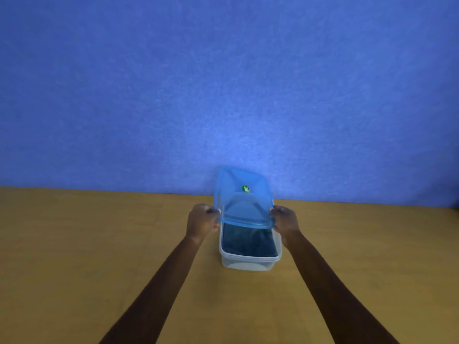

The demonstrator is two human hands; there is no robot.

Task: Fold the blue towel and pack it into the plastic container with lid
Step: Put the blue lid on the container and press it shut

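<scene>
Between our two hands we are holding the lid (242,197), tilted, its near edge low over the far half of the container (250,261) and its far edge raised toward the wall (223,83).

Left hand (202,220): we are pinching the lid's left edge with closed fingers. Right hand (285,219): we are gripping the right edge the same way. The hands are apart, one on each side of the lid.

Lid: see-through blue plastic, a small green sticker (246,188) on top.

Towel (249,242): dark blue, folded, lying inside the container just below and between our hands.

Container: clear tub, standing on the wooden table (99,244), near the wall.

Progress, as we are judging it: folding and packing look done; we are bringing the lid over. Lowering it level and pressing it shut remain.
</scene>
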